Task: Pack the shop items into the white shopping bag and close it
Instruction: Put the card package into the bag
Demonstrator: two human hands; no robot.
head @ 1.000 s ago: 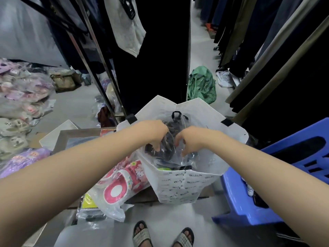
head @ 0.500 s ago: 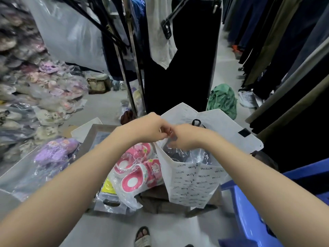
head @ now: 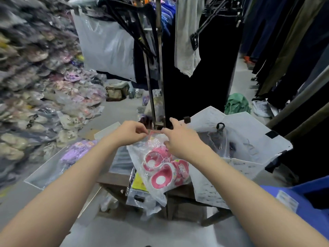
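The white shopping bag (head: 249,168) stands open on a low wooden table, with a clear-wrapped dark item (head: 215,139) inside it. Left of the bag lies a clear plastic packet of pink slippers (head: 160,172). My left hand (head: 130,132) pinches the packet's top edge at its left end. My right hand (head: 179,138) holds the same top edge at its right end, with the index finger stretched out. A yellow packet (head: 138,182) lies under the slipper packet.
The wooden table (head: 114,179) also carries a purple slipper packet (head: 78,150). Heaps of bagged slippers (head: 35,97) fill the left. Clothes racks (head: 195,68) hang ahead and right. A blue plastic stool (head: 302,198) stands at right, a green bag (head: 236,104) on the floor.
Both hands left the item inside the white bag and moved left to the pink slipper packet, taking hold of its top edge. The view swung left.
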